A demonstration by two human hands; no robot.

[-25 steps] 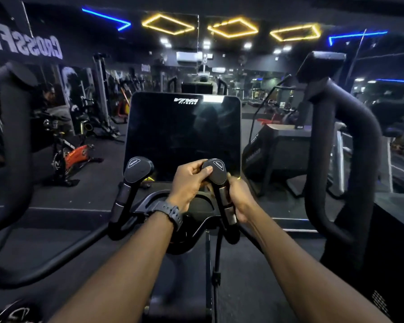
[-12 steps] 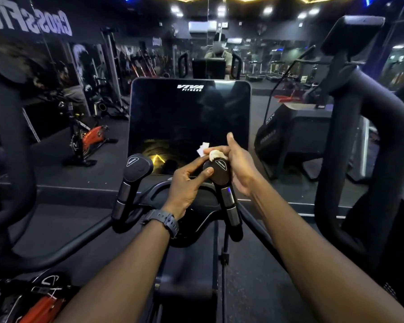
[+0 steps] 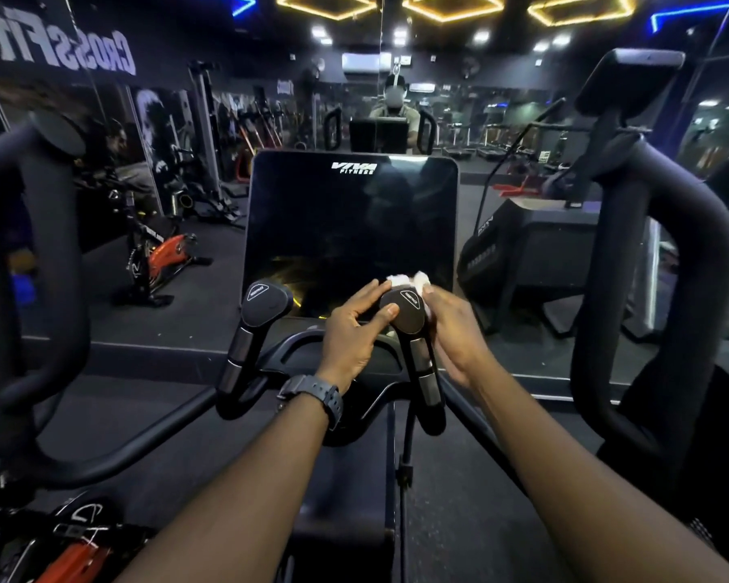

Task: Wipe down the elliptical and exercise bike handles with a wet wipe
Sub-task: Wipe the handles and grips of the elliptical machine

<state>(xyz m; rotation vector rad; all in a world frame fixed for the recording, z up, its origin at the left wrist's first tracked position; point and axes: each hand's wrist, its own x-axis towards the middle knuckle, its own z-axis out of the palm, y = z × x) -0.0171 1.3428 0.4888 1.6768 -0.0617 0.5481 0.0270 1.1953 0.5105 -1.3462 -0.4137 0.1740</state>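
The elliptical's right inner handle (image 3: 409, 319) is a short black grip with a rounded cap, just below the dark console screen (image 3: 350, 229). My left hand (image 3: 354, 330) grips the cap from the left, thumb and fingers curled on it. My right hand (image 3: 453, 330) holds a white wet wipe (image 3: 409, 281) bunched against the back and right side of the cap; most of the wipe is hidden behind the handle. The matching left inner handle (image 3: 262, 305) stands untouched. Two tall black moving arms, left arm (image 3: 34, 254) and right arm (image 3: 665, 263), flank the machine.
An orange and black exercise bike (image 3: 165, 254) stands on the floor at the left, and part of another bike (image 3: 60, 553) shows at the bottom left. A black machine (image 3: 522, 246) sits to the right of the console. A mirror wall lies ahead.
My right hand came up from the handle's stem to the cap, bringing the white wipe into view, then wrapped it round the cap's far side. The camera tilted down, then back up slightly.
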